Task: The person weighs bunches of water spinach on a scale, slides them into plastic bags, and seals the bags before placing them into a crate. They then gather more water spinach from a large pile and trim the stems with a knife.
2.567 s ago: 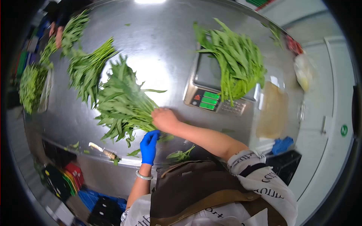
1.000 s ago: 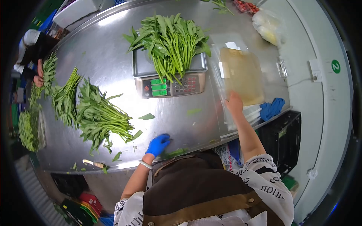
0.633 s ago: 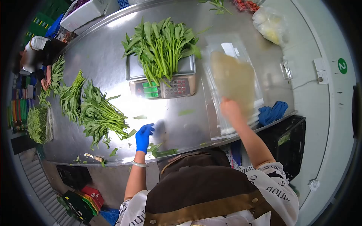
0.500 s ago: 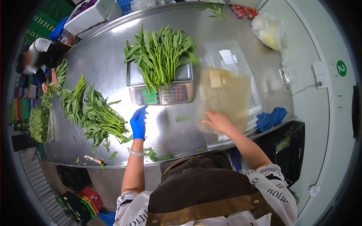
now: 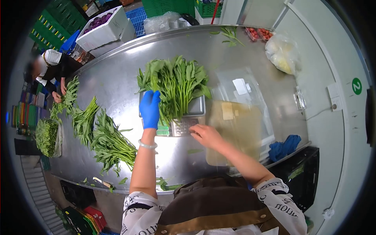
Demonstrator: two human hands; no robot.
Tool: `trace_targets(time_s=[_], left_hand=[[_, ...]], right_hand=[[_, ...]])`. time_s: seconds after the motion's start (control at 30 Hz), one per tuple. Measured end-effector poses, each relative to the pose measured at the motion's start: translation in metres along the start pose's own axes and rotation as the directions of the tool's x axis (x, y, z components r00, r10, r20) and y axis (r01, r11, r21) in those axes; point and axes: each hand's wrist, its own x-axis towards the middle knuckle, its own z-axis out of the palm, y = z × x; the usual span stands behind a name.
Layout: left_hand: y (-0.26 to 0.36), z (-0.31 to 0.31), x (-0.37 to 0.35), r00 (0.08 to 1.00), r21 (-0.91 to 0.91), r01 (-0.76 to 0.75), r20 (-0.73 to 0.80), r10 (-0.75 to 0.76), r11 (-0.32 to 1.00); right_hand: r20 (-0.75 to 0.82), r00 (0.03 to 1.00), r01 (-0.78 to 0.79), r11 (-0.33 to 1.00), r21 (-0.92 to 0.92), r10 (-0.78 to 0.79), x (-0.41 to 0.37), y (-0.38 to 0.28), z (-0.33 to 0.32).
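Observation:
A big bunch of leafy greens [image 5: 178, 86] lies on the tray of a scale [image 5: 197, 106]. My left hand [image 5: 149, 109], in a blue glove, is at the bunch's left edge, its fingers closed on a green stem or leaf there. My bare right hand [image 5: 205, 135] hovers at the right side of the scale's keypad [image 5: 184, 127], fingers bent; whether they pinch anything is hidden. Right of the scale lie a yellowish sheet [image 5: 235, 133] and clear plastic bags [image 5: 256, 94]. Two more bunches, one nearer [image 5: 111, 143] and one farther [image 5: 84, 119], lie to the left.
A co-worker [image 5: 55, 66] handles greens at the table's far left. A knife [image 5: 102, 182] lies near the front edge, a blue glove [image 5: 284, 148] at the right. Tomatoes [image 5: 258, 34] and a filled plastic bag [image 5: 282, 54] sit at the back right.
My left hand has moved forward from below the scale to the bunch and closed there. The right hand has shifted left from the yellowish sheet to the keypad. The camera view has tilted up.

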Motion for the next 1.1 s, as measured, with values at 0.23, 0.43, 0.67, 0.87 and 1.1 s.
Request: trace_targets(time_s=[0.23, 0.43, 0.67, 0.87, 1.1], left_hand=[[0.009, -0.099, -0.020, 0.912, -0.002, -0.099, -0.401, 0.090, 0.995], [-0.100, -0.203, -0.090, 0.871, 0.442, 0.405, -0.452, -0.190, 0.801], [-0.101, -0.169, -0.042, 0.968, 0.257, 0.221, -0.173, -0.181, 0.941], [-0.077, -0.029, 0.042, 0.783, 0.005, 0.599, 0.211, -0.586, 0.801], [-0.063, 0.083, 0.028, 0.920, -0.142, 0.392, 0.040, -0.391, 0.909]], right_hand=[[0.043, 0.995, 0.093, 0.994, -0.058, -0.090, 0.021, 0.016, 0.014], [0.009, 1.000, 0.024, 0.997, -0.070, -0.023, 0.010, 0.041, 0.002], [-0.023, 0.893, -0.353, 0.730, 0.585, 0.450, 0.042, 0.067, -0.033], [0.092, 0.729, -0.512, 0.451, 0.731, 0.679, 0.126, 0.042, -0.005], [-0.416, 0.763, -0.210, 0.798, 0.565, 0.495, 0.142, 0.011, 0.020]])
